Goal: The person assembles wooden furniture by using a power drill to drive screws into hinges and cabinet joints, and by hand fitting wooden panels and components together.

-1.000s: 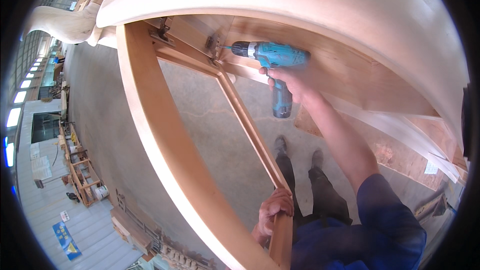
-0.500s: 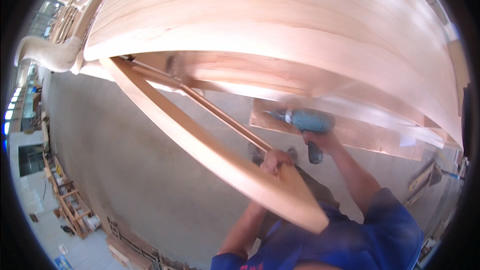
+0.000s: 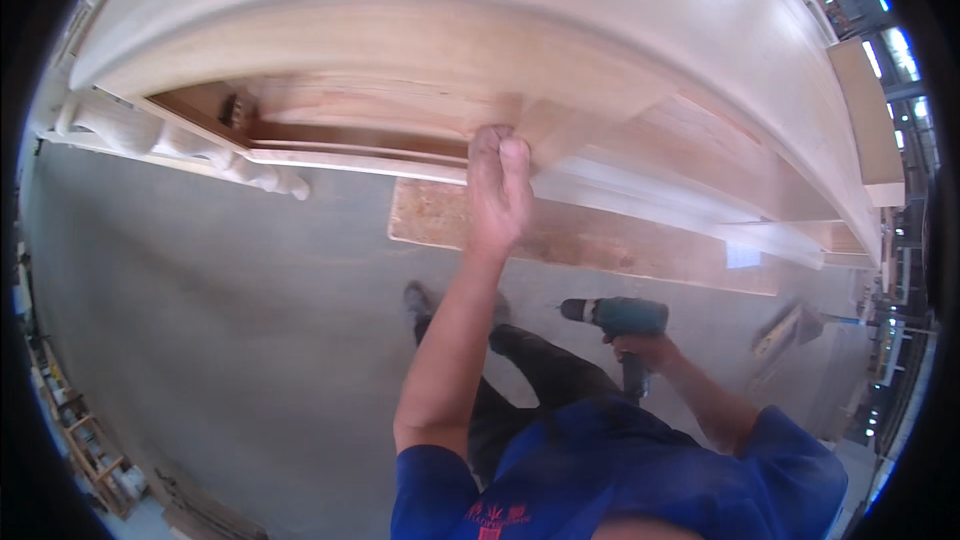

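Note:
My left hand (image 3: 497, 190) reaches up and grips the lower edge of a large curved, light wooden furniture piece (image 3: 480, 40) that fills the top of the view. My right hand (image 3: 640, 348) hangs lower at my side, closed around the handle of a teal cordless drill (image 3: 618, 320) whose chuck points left. The drill is well below the wood and touches nothing. My blue shirt and dark trousers show beneath.
A flat wooden board (image 3: 580, 235) lies on the grey concrete floor (image 3: 200, 320) under the furniture. A carved wooden scroll (image 3: 190, 145) juts out at left. Shelves with clutter (image 3: 95, 450) stand at the lower left, and wood offcuts (image 3: 790, 330) lie at right.
The drill has come away from the inner frame and dropped to my side. My left hand has let go of the curved rail and moved up to the furniture's lower edge.

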